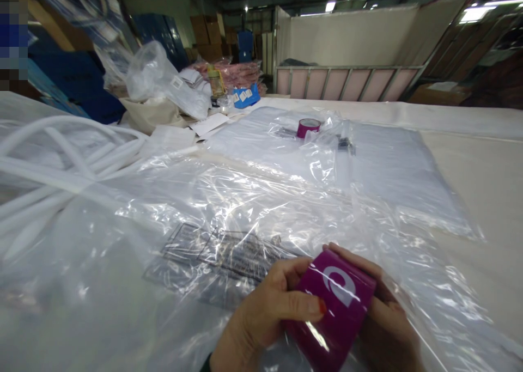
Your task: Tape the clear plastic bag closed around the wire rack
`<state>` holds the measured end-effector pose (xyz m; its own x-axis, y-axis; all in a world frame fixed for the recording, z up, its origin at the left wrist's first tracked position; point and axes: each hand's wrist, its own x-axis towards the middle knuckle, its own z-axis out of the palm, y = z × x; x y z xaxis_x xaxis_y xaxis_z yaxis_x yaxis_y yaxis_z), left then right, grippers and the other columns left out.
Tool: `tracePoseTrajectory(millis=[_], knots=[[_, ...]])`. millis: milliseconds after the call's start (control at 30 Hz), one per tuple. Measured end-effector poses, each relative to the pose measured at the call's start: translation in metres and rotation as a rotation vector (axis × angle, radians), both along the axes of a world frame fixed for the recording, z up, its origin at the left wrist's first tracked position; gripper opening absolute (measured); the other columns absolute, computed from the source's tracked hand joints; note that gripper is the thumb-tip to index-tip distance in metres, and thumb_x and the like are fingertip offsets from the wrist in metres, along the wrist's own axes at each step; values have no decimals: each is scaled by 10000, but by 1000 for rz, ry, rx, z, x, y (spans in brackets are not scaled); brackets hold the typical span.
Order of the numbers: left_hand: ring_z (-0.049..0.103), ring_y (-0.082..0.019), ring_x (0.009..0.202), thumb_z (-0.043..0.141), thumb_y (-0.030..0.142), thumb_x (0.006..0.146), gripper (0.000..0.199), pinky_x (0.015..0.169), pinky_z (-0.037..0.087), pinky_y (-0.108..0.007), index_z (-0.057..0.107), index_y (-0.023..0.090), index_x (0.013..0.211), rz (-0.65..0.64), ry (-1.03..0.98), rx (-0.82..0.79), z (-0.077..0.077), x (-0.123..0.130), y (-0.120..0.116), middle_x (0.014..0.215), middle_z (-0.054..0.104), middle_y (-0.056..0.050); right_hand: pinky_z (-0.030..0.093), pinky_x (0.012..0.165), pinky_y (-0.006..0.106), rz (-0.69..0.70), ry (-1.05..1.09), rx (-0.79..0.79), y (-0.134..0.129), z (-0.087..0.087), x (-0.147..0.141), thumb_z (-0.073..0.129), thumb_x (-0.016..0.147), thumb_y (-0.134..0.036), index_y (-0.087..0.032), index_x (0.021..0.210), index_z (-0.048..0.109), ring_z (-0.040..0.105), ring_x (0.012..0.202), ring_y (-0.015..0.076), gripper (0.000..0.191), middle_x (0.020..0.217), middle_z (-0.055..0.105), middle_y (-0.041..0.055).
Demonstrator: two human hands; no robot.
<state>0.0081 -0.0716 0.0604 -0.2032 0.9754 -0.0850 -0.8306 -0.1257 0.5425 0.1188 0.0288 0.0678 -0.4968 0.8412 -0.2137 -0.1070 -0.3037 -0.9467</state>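
A glossy purple packet (333, 306) with a white ring-like logo is held between my two hands at the lower right. My left hand (272, 309) grips its left side, thumb pressed on the front face and fingers curled at the edge. Along the top and right edge, my right hand (390, 312) is wrapped round it, its fingers partly behind the packet. Beneath both hands spreads a large sheet of clear plastic (196, 192), wrinkled and shiny. Dark printed lettering (232, 252) shows on the plastic just left of my hands.
A purple tape roll (308, 127) lies on a stack of clear plastic bags (388, 154) farther back. White tubing (49, 165) loops at the left. Papers (210, 124), a blue packet (246, 96) and a bottle (214, 80) are at the back left. A metal-framed cart (347, 80) stands beyond the table.
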Motion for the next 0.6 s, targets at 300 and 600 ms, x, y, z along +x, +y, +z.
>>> tracePoseTrajectory(millis=[300, 600], knots=[[601, -94, 598, 843, 239, 539, 505, 552, 484, -156, 695, 58, 986, 1, 37, -1, 4, -6, -3, 745, 674, -67, 533, 685, 238, -16, -87, 107, 1, -5, -2, 788, 610, -305, -262, 1046, 677, 654, 895, 206, 453, 1110, 691, 43], [563, -66, 639, 847, 165, 538, 408, 607, 447, -146, 673, 105, 903, -141, 176, -47, 8, -8, -2, 746, 632, -22, 494, 446, 203, -92, -48, 84, 6, -3, -1, 824, 512, -398, -253, 894, 714, 600, 546, 139, 423, 756, 715, 7]])
